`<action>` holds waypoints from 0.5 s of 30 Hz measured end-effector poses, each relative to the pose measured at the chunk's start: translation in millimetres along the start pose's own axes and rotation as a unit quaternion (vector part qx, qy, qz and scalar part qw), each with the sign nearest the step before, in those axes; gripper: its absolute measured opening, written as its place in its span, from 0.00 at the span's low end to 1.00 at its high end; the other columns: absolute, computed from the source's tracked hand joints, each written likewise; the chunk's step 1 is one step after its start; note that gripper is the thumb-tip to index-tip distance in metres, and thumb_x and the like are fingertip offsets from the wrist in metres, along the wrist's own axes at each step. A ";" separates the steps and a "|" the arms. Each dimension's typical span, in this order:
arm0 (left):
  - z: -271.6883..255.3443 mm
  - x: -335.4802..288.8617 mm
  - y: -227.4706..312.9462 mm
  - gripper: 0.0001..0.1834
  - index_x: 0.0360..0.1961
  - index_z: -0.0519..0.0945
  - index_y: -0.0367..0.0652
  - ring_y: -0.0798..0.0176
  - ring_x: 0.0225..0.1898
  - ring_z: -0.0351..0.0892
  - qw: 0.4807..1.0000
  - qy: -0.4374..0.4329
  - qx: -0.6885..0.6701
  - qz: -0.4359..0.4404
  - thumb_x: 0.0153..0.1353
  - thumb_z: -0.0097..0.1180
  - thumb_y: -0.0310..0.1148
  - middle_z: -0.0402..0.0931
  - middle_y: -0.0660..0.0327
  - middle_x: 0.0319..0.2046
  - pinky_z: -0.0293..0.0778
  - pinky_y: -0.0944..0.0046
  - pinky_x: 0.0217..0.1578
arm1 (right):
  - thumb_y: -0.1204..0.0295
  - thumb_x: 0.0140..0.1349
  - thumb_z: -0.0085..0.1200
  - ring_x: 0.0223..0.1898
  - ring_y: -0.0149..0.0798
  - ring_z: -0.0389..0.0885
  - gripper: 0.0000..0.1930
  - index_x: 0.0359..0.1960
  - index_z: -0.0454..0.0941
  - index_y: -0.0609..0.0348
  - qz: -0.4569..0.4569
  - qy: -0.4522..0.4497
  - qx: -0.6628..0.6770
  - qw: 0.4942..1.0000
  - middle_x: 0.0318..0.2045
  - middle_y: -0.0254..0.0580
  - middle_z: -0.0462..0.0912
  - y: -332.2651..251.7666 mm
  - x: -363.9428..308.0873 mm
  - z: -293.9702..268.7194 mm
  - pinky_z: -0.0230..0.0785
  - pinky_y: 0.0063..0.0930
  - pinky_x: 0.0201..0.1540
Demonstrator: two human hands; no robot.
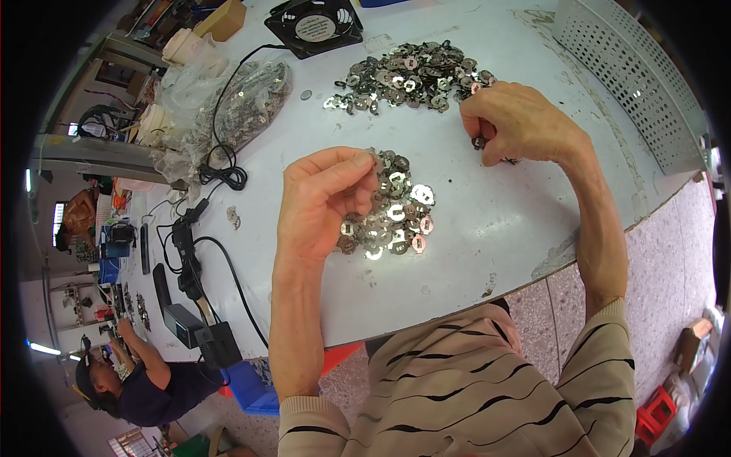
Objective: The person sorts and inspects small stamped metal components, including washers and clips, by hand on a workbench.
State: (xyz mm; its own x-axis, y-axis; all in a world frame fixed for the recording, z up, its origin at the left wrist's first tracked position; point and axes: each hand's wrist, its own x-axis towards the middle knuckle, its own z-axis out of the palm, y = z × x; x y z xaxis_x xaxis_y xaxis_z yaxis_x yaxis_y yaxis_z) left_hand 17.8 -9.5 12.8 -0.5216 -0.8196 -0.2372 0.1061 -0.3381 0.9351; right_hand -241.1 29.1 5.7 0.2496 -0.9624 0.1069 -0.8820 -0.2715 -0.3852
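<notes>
Over the near pile of small shiny metal pieces (397, 213), my left hand (316, 198) is closed, thumb and forefinger pinched on one small metal piece (374, 154). The pieces are flat, roundish and have cut-outs. To the right, my right hand (525, 122) is curled just above the table, with dark small metal pieces (478, 142) showing at its fingertips. How many it holds is hidden by the fingers. Beyond it lies a larger far pile of the same metal pieces (415, 72), its right end close to my right knuckles.
A black fan (314, 27) stands at the far edge. Plastic bags of metal pieces (244, 99) lie at left, near black cables (221, 171) and a power adapter (218, 343). A grey perforated basket (632, 84) is at right. A co-worker (152, 381) sits at lower left.
</notes>
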 end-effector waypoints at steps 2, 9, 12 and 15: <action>-2.4 -0.2 2.1 0.09 0.28 0.80 0.32 0.72 0.18 0.70 0.999 -0.003 0.043 0.006 0.54 0.58 0.29 0.76 0.60 0.20 0.65 0.74 0.19 | 0.76 0.32 0.57 0.20 0.41 0.71 0.10 0.20 0.71 0.62 -0.012 0.006 -0.019 1.000 0.15 0.38 0.72 3.1 0.9 3.8 0.62 0.35 0.26; -1.3 -13.4 15.7 0.04 0.24 0.80 0.32 0.77 0.18 0.69 0.960 -0.024 0.280 -0.005 0.47 0.61 0.23 0.75 0.65 0.17 0.62 0.76 0.19 | 0.80 0.42 0.50 0.22 0.39 0.74 0.05 0.24 0.74 0.65 -0.026 0.017 0.092 0.995 0.17 0.43 0.75 -11.0 14.7 15.2 0.64 0.33 0.28; -2.7 -15.5 18.2 0.03 0.22 0.80 0.32 0.77 0.17 0.68 0.938 -0.045 0.341 -0.045 0.46 0.60 0.23 0.74 0.65 0.16 0.61 0.75 0.18 | 0.79 0.44 0.52 0.21 0.36 0.74 0.05 0.25 0.74 0.65 -0.035 0.021 0.095 0.995 0.17 0.42 0.75 -9.4 14.6 13.2 0.64 0.32 0.28; -9.9 -13.9 16.8 0.04 0.20 0.80 0.32 0.77 0.16 0.68 0.921 -0.040 0.385 -0.043 0.44 0.60 0.23 0.73 0.65 0.14 0.61 0.74 0.17 | 0.78 0.44 0.54 0.22 0.35 0.74 0.06 0.26 0.74 0.64 0.038 0.029 0.105 0.993 0.18 0.40 0.74 -9.1 15.5 2.8 0.64 0.31 0.29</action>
State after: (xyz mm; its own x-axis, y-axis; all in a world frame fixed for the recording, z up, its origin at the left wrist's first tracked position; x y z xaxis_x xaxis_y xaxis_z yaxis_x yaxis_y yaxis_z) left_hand 35.2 -8.4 29.2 -0.5632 -0.7583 -0.3284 -0.5547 0.0523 0.8304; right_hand -228.1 16.6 8.2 0.1560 -0.9804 0.1205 -0.7929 -0.1971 -0.5766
